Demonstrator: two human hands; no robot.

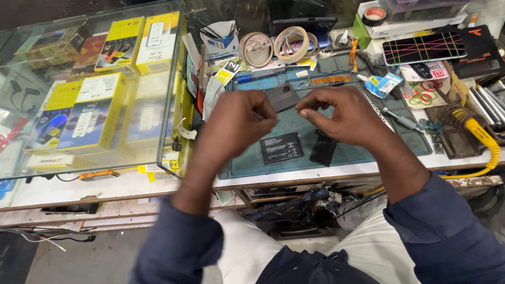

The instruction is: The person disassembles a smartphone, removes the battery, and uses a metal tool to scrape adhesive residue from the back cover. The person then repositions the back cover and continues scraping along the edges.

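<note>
Both my hands hover over a teal work mat (363,150) on a cluttered bench. My left hand (234,123) pinches the left edge of a flat dark grey part (284,97). My right hand (344,115) has its fingers bunched at the part's right corner, touching it. On the mat below lie a black rectangular battery (281,147) with a white label and a smaller black part (323,150), partly hidden under my right hand.
A glass showcase (89,89) with yellow boxed goods fills the left. Tape rolls (290,44), a blue marker (260,74), a glue tube (383,84), a phone with coloured lines (423,48) and a yellow-handled soldering iron (471,126) crowd the back and right.
</note>
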